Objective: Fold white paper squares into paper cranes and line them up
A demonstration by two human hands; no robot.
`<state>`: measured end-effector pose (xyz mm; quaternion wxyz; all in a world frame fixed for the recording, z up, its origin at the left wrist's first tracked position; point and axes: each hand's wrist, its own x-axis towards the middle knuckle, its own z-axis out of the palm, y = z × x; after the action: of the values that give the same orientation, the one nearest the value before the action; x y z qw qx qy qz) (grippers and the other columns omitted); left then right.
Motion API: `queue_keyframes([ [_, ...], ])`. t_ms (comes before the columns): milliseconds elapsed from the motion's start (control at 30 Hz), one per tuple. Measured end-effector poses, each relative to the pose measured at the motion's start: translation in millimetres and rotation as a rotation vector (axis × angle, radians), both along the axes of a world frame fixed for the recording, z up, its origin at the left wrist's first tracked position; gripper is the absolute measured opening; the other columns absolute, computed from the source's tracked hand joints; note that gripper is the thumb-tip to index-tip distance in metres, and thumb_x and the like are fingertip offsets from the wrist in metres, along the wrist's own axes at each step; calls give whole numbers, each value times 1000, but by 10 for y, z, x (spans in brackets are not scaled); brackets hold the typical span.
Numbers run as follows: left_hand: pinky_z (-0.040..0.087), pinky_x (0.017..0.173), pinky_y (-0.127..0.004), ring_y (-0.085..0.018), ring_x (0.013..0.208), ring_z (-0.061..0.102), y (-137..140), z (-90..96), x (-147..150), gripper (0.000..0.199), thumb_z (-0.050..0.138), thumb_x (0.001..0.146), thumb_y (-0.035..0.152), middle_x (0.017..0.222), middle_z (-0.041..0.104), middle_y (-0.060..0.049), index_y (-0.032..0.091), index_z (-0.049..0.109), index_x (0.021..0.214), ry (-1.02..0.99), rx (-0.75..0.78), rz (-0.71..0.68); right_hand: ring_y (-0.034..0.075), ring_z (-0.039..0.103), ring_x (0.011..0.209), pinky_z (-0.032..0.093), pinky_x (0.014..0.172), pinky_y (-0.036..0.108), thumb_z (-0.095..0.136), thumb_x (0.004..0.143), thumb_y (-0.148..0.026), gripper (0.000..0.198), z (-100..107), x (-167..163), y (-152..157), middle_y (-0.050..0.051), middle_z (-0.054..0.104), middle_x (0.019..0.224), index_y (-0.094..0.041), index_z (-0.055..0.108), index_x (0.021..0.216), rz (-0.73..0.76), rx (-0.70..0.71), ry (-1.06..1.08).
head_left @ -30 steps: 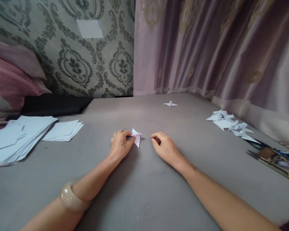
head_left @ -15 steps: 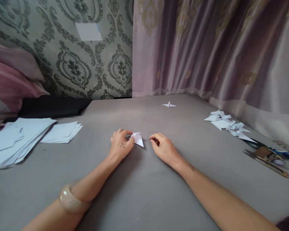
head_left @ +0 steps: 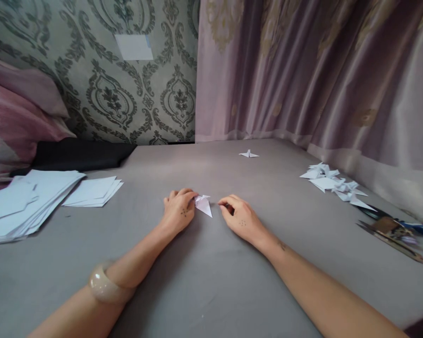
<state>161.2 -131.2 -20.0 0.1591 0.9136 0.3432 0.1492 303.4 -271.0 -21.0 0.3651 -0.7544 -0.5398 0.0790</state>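
My left hand (head_left: 179,209) pinches a small folded white paper crane (head_left: 203,205) by its left side, between thumb and index finger. One pointed wing angles down to the right; the part under my fingers is hidden. A short gap to the right, my right hand (head_left: 240,216) rests with its fingers curled and thumb and index tips drawn together, nothing showing in them. It does not touch the crane. Another white paper crane (head_left: 248,154) stands farther back on the grey cloth surface (head_left: 204,281).
To the left lie a stack of large white paper sheets (head_left: 52,188) and some smaller sheets (head_left: 93,191), with a folded black cloth (head_left: 81,154) behind. At the right are a heap of paper cranes (head_left: 333,182) and several tools, including a pencil (head_left: 398,246), beside the curtain (head_left: 268,70).
The view has shifted slightly. My left hand has turned a little around the crane, whose wing now points more downward. My right hand looks nearly the same.
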Motion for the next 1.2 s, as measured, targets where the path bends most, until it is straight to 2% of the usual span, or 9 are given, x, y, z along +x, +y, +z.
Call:
queue_keyframes([
  [167, 36, 82, -43, -29, 98, 52, 7, -2, -4, 31, 43, 82, 26, 113, 63, -8, 26, 66, 104, -17, 10, 17, 11, 58, 71, 44, 66, 24, 48, 86, -20, 17, 37, -13, -26, 3, 62, 92, -21, 64, 92, -28, 12, 10],
  [267, 37, 83, -43, -31, 105, 49, 49, -12, -10, 37, 41, 83, 23, 122, 60, -7, 27, 61, 114, -24, -17, 45, 11, 57, 69, 44, 69, 25, 53, 85, -24, 14, 68, -61, -53, 1, 62, 94, -23, 64, 94, -3, -14, -28],
  [367, 35, 86, -44, -31, 112, 46, 107, -34, -16, 44, 38, 83, 18, 127, 58, -4, 31, 56, 121, -15, -30, -8, 12, 59, 76, 44, 73, 26, 57, 85, -26, 16, 82, -117, -65, 1, 63, 97, -25, 65, 98, 92, -58, -67],
  [467, 34, 86, -44, -30, 107, 48, 138, -49, -15, 41, 39, 83, 18, 123, 60, -4, 32, 61, 114, -15, 13, -60, 14, 60, 87, 43, 76, 26, 57, 86, -26, 18, 84, -149, -46, 1, 63, 102, -26, 66, 101, 144, -86, -111],
  [600, 36, 84, -44, -29, 100, 51, 123, -25, -8, 34, 43, 82, 21, 114, 62, -9, 28, 67, 105, -17, 51, -65, 15, 61, 86, 42, 74, 27, 51, 89, -26, 17, 87, -124, -1, 2, 63, 100, -26, 67, 97, 67, -131, -163],
  [800, 41, 78, -37, -23, 85, 60, -32, 83, 22, 25, 48, 80, 23, 88, 68, -5, 24, 70, 91, -76, -111, -117, 17, 61, 84, 41, 68, 28, 46, 90, -23, 21, 71, 3, 8, 4, 63, 100, -25, 66, 97, -114, -149, -208],
  [1000, 46, 70, -28, -18, 75, 64, -114, 54, 72, 24, 49, 79, 24, 81, 72, -3, 22, 71, 91, -192, -253, -91, 15, 61, 82, 41, 70, 26, 46, 84, -15, 24, 80, -28, -15, 3, 63, 99, -24, 66, 94, -116, -116, -172],
  [1133, 48, 71, -27, -18, 75, 65, -17, -2, 64, 25, 48, 80, 24, 81, 72, -4, 19, 71, 89, -285, -291, 28, 15, 59, 75, 39, 64, 26, 54, 83, -26, 12, 79, -121, -16, 2, 63, 90, -24, 65, 84, -130, -127, -166],
  [1200, 48, 71, -27, -18, 75, 65, 21, -18, 63, 25, 49, 79, 24, 82, 72, -5, 18, 71, 89, -305, -305, 55, 15, 59, 75, 37, 62, 26, 57, 83, -33, 12, 68, -151, -1, 2, 63, 87, -23, 63, 80, -136, -124, -185],
])
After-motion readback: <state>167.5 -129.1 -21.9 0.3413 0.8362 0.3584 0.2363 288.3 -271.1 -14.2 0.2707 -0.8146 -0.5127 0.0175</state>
